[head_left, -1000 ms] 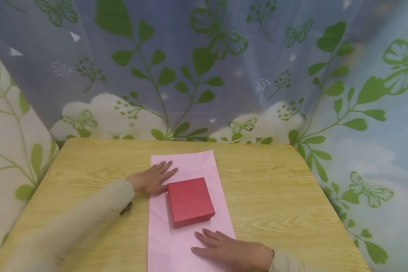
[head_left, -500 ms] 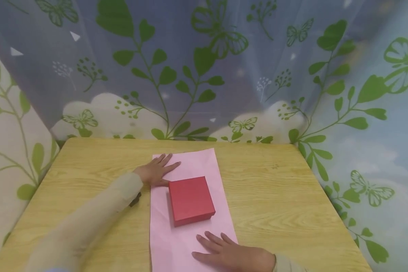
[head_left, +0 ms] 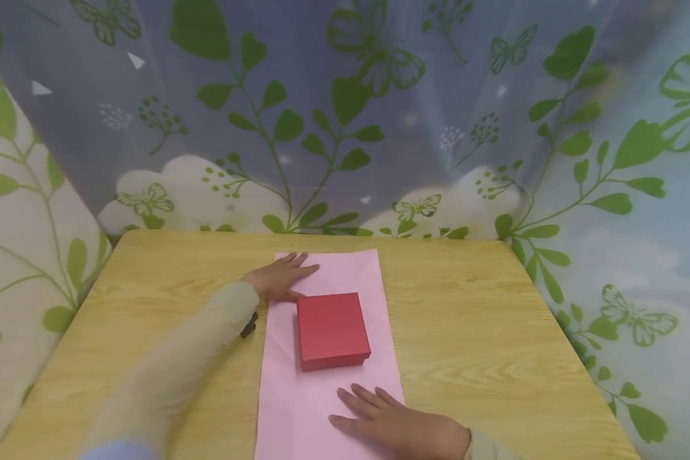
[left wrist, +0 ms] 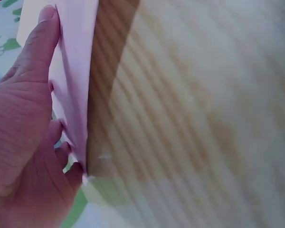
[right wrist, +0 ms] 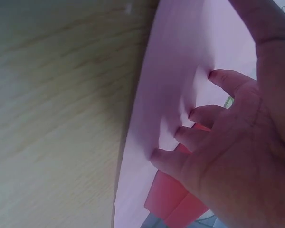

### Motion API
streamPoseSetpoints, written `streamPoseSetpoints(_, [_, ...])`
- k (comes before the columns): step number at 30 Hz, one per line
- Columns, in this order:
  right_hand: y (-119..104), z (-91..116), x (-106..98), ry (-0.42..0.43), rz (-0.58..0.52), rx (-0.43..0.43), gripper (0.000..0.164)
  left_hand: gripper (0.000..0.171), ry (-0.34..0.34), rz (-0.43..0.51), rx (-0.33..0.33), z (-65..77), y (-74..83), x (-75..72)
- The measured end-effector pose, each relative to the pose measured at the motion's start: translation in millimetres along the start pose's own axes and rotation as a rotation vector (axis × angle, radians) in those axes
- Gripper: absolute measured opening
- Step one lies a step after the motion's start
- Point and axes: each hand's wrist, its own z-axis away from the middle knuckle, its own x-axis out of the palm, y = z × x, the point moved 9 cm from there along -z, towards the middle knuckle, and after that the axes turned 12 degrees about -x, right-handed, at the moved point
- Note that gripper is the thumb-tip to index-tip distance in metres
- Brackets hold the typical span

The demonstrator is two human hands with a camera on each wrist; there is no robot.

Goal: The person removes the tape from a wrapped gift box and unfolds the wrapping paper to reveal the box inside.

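A red square box [head_left: 333, 329] with a lid sits on a long sheet of pink paper [head_left: 299, 409] on the wooden table. At the paper's far left corner my left hand [head_left: 278, 276] rests with spread fingers, its thumb right by the box's back left corner. My right hand [head_left: 399, 425] lies on the near right part of the paper, fingers spread, just in front of the box. In the right wrist view those fingertips [right wrist: 159, 156] press on the pink paper, with the red box [right wrist: 173, 199] behind them. Neither hand grips anything.
The wooden table [head_left: 471, 332] extends to both sides of the paper. A cloth curtain [head_left: 345, 128] with green leaves and butterflies hangs behind it and along both sides. A dark object [head_left: 250, 324] shows under the left sleeve cuff.
The left hand has slid away and to the right along with the paper and box, which have turned slightly straighter. The right hand has barely moved. The head view has shifted a little.
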Motion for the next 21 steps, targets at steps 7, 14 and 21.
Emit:
streamPoseSetpoints(7, [3, 0, -6, 0.043, -0.020, -0.048, 0.077, 0.077, 0.061, 0.084, -0.014, 0.9, -8.7, -0.8])
streamPoseSetpoints(14, [28, 5, -47, 0.288, -0.023, 0.020, 0.070, 0.067, 0.290, 0.190, -0.062, 27.3, -22.2, -29.1])
streamPoseSetpoints(21, [72, 35, -104, 0.581, 0.274, 0.233, 0.042, 0.063, 0.436, 0.178, -0.174, 68.6, -35.2, -50.2])
